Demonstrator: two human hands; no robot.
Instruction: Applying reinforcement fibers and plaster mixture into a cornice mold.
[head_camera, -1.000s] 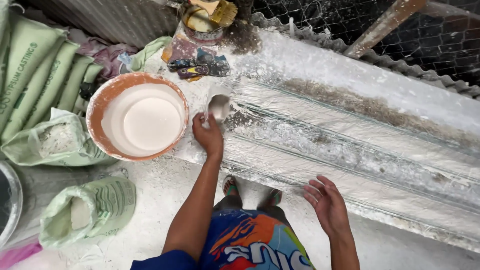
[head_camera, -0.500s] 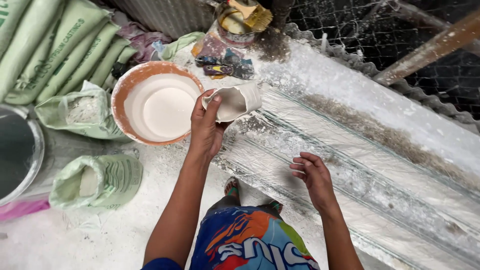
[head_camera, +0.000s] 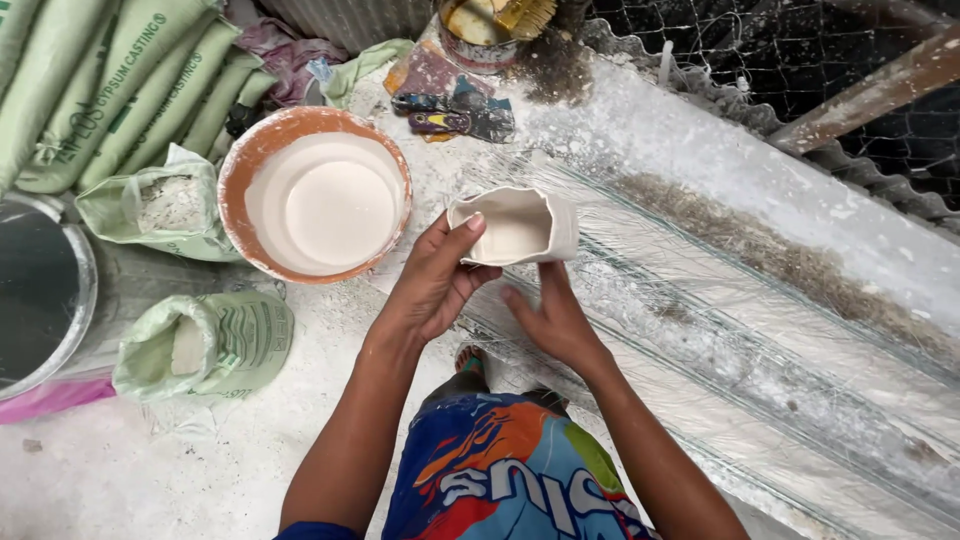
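A small white flexible cup (head_camera: 515, 226), squeezed out of round and holding pale liquid plaster, is gripped between both hands above the long white mould. My left hand (head_camera: 432, 280) pinches its left rim, thumb on the lip. Under the cup's right side my right hand (head_camera: 552, 318) supports it from below. Just to the left stands an orange basin (head_camera: 250, 165) filled with white plaster slurry.
A long plaster-covered mould strip (head_camera: 740, 330) with glass fibre runs diagonally right. Green sacks (head_camera: 110, 90) lie at the top left, with two open bags of white powder (head_camera: 205, 345) below. A metal drum (head_camera: 40, 295) is at the left edge, a tin with a brush (head_camera: 485, 30) at the top.
The left hand lifted the cup off the mould and brought it nearer. The right hand rose from the side and now holds the cup from below.
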